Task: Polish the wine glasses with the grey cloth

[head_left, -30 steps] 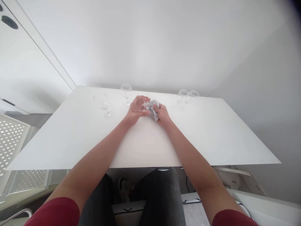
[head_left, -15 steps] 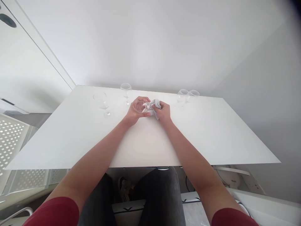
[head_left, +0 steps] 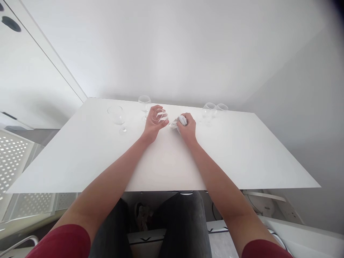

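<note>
My left hand (head_left: 154,124) is wrapped round the bowl of a clear wine glass (head_left: 160,115), which lies tilted with its stem and foot pointing right. My right hand (head_left: 189,128) grips a crumpled white cloth (head_left: 182,120) beside the glass's foot. Whether the cloth touches the foot I cannot tell. Both hands are over the far middle part of the white table (head_left: 166,161). Behind and left of my left hand stands another wine glass (head_left: 144,102), its lower part partly hidden by the fingers.
Further left on the table is a wine glass (head_left: 116,115). To the right of my right hand two wine glasses, a nearer one (head_left: 208,110) and its neighbour (head_left: 221,108), stand close together. A white wall (head_left: 172,50) rises behind the table's far edge.
My left hand has tilted the glass, bringing its foot lower and its bowl slightly up. My right hand has drawn a little to the right with the cloth, now more bunched up.
</note>
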Demonstrator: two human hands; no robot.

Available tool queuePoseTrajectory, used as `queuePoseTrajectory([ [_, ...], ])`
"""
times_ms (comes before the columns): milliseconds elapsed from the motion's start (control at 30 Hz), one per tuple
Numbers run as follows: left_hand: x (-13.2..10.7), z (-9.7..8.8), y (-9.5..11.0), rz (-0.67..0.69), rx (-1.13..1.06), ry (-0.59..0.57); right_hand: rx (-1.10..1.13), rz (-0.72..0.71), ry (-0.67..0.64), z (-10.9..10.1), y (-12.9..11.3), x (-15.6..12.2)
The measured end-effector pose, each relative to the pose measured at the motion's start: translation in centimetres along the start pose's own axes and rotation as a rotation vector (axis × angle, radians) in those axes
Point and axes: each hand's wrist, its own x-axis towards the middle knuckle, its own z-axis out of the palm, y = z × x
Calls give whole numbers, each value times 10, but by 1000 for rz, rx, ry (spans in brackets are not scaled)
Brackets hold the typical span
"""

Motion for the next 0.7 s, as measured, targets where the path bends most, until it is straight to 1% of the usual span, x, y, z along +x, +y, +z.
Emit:
queuePoseTrajectory([
  [67, 0, -1, -3, -3, 15, 35, -48, -101, -100, 0, -3, -3],
  [133, 1, -3, -6, -1, 27, 62, -113, -222, -273, 1, -9, -8],
  [200, 2, -5, -7, 9, 50, 82, -221, -310, -471, 1, -16, -14],
  [233, 2, -6, -7, 13, 66, 88, -296, -329, -552, 2, -20, -17],
  [300, 2, -6, -6, 15, 97, 94, -480, -325, -655, 2, -26, -21],
  [367, 2, -6, -4, 5, 116, 92, -648, -311, -705, 2, -31, -23],
  [433, 2, -5, -4, -17, 127, 87, -756, -304, -743, 1, -34, -23],
  [567, 3, -5, -8, -46, 136, 65, -843, -315, -801, -1, -39, -24],
  [700, 2, -5, -9, -67, 108, 19, -903, -267, -796, 0, -47, -28],
])
